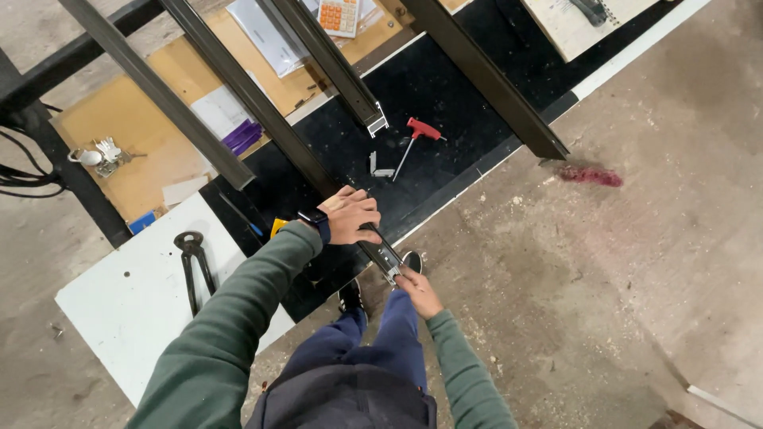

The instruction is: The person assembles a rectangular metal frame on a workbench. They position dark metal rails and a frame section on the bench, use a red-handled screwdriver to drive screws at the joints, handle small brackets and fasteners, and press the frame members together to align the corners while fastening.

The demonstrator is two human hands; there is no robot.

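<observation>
My left hand (352,216) grips a long dark metal profile (246,91) near its front end, at the edge of the black bench top (445,87). A dark watch sits on that wrist. My right hand (419,292) is at the profile's tip, fingers pinched on a small silver corner piece (389,262) fitted into the end. A loose silver corner bracket (377,165) and a red-handled T hex key (415,137) lie on the black top just beyond my hands.
Three more dark profiles (485,75) lie across the bench. Black pincers (193,266) rest on a white board at left. Keys (99,155), papers and a calculator (339,16) sit on the brown board. A red stain (590,175) marks the dusty concrete floor.
</observation>
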